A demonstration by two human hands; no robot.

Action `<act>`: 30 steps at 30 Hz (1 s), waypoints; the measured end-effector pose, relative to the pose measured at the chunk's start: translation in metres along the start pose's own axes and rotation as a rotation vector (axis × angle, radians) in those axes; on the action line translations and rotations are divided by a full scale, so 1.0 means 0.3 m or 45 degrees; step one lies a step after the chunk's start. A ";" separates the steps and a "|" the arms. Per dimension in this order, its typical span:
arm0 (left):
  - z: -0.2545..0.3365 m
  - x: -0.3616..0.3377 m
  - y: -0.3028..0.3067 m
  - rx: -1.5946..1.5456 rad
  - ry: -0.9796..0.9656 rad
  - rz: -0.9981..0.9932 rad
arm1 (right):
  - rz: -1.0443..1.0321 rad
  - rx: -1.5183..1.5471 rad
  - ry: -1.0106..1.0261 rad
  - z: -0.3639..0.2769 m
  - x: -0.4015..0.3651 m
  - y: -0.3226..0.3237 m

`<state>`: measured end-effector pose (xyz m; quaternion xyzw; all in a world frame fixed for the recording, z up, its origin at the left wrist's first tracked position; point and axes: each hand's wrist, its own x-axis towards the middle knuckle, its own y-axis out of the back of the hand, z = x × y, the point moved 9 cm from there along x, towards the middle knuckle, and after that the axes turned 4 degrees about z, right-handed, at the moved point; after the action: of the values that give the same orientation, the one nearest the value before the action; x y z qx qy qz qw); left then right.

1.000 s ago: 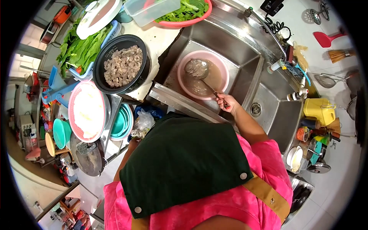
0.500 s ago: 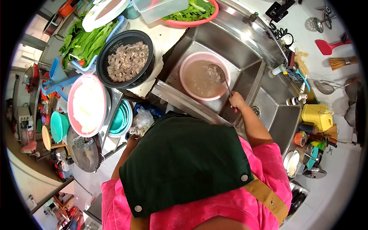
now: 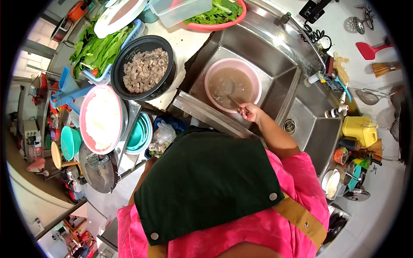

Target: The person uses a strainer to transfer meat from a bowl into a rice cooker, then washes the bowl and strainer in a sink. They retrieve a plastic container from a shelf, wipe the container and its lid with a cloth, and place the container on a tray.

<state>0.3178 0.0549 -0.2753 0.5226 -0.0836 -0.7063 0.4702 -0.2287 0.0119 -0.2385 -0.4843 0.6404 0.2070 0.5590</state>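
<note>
My right hand is closed round the handle of a skimmer. The skimmer's bowl lies under cloudy brown water in a pink basin, and the murk partly hides it. This basin sits in the left sink bowl. Along the apron's left edge, only a sliver of my left hand shows; its fingers are hidden. Left of the sink, a black pot holds a heap of small pale brown meat pieces.
A pink colander with white contents stands at left, near teal basins and a bagged bin. Leafy greens fill a blue basket. At right are a second sink bowl, a faucet and a yellow jug.
The skimmer, which held meat pieces at the basin's right side, has moved left and down into the water. My right hand has moved left with it. My left hand has slipped mostly behind the apron.
</note>
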 end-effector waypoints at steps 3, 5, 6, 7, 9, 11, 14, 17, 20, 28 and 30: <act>-0.039 0.047 0.002 0.017 -0.024 0.048 | -0.119 0.296 -0.005 0.002 0.062 -0.016; 0.002 0.048 0.023 0.088 -0.109 0.100 | -0.186 0.403 0.010 -0.001 0.058 -0.015; -0.002 0.048 0.023 0.088 -0.045 0.093 | -0.230 0.448 0.045 -0.007 0.048 -0.007; -0.011 0.049 0.021 0.086 0.017 0.085 | -0.272 0.493 0.081 -0.016 0.027 -0.009; 0.000 0.062 0.018 0.085 -0.017 0.076 | -0.268 0.517 0.129 -0.021 -0.017 0.000; -0.032 0.101 0.004 0.082 -0.053 0.072 | -0.236 0.543 0.161 -0.020 -0.044 0.018; -0.017 0.139 -0.007 0.151 -0.218 0.097 | -0.227 0.501 0.243 -0.012 -0.126 0.034; 0.051 0.133 -0.007 0.163 -0.264 0.019 | -0.210 0.471 0.337 -0.010 -0.255 0.029; 0.065 0.147 0.006 0.100 -0.142 0.033 | -0.201 0.441 0.418 -0.002 -0.365 0.036; 0.226 0.119 0.040 0.271 -0.306 0.043 | -0.074 0.265 0.706 -0.051 -0.720 -0.016; 0.167 0.170 0.002 0.107 -0.205 -0.052 | -0.067 0.249 0.761 -0.060 -0.771 -0.031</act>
<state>0.2767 -0.0025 -0.2866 0.4849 -0.1400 -0.7514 0.4251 -0.2517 0.0833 -0.0187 -0.4841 0.7805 -0.0216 0.3950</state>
